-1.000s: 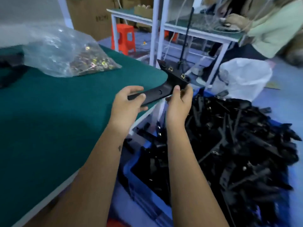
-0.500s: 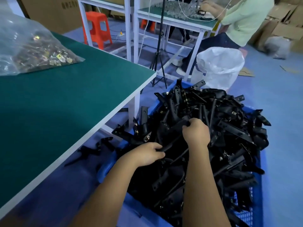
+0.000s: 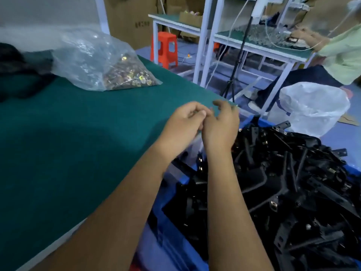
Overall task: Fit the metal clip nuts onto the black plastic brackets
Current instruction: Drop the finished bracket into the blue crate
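My left hand [image 3: 183, 124] and my right hand [image 3: 220, 128] hover side by side over the right edge of the green table [image 3: 78, 143], touching each other. Both are seen from the back with fingers curled, and neither holds a bracket. The left fingertips are pinched together, and I cannot see what, if anything, is between them. The right thumb and forefinger are apart. A clear plastic bag of metal clip nuts [image 3: 127, 77] lies on the table beyond my hands. Black plastic brackets [image 3: 293, 182], some with clip nuts fitted, are heaped in a blue crate [image 3: 166, 202] right of the table.
A dark blurred object [image 3: 19, 75] lies at the table's far left. Behind the crate stands a white sack [image 3: 312, 108]. Farther back are white-framed workbenches [image 3: 254, 45], a tripod [image 3: 234, 79], an orange stool [image 3: 166, 48] and a seated person [image 3: 341, 53].
A second ago both hands held a bracket above the table edge. Half a second ago they were down in the crate's pile. Now they are back up at the table edge without it.
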The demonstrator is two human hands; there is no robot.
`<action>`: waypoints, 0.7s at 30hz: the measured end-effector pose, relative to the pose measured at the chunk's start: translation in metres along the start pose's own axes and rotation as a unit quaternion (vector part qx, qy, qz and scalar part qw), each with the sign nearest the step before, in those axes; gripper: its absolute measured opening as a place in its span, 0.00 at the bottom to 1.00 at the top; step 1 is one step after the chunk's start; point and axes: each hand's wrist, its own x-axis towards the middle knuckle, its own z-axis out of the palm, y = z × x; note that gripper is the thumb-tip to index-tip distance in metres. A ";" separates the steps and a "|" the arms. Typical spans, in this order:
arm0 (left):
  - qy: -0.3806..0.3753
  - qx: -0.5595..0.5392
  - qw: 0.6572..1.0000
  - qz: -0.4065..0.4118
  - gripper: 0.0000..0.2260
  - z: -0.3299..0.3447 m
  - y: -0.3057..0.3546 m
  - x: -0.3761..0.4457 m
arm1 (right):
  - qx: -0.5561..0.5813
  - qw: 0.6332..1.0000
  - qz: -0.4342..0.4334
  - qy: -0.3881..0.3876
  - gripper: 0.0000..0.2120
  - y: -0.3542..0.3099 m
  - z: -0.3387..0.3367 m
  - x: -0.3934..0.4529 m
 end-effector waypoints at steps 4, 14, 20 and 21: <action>0.172 -0.018 0.985 0.021 0.14 -0.084 0.006 -0.017 | 0.047 0.987 -0.110 -0.110 0.17 -0.086 0.055 -0.036; 0.459 0.110 0.881 -0.015 0.10 -0.292 -0.026 -0.135 | 0.047 0.864 -0.331 -0.376 0.12 -0.228 0.181 -0.191; 0.595 0.079 0.799 -0.031 0.13 -0.371 -0.026 -0.192 | 0.086 0.820 -0.420 -0.380 0.16 -0.265 0.225 -0.248; 0.616 0.067 0.784 -0.030 0.13 -0.381 -0.026 -0.198 | 0.099 0.821 -0.423 -0.371 0.15 -0.266 0.231 -0.251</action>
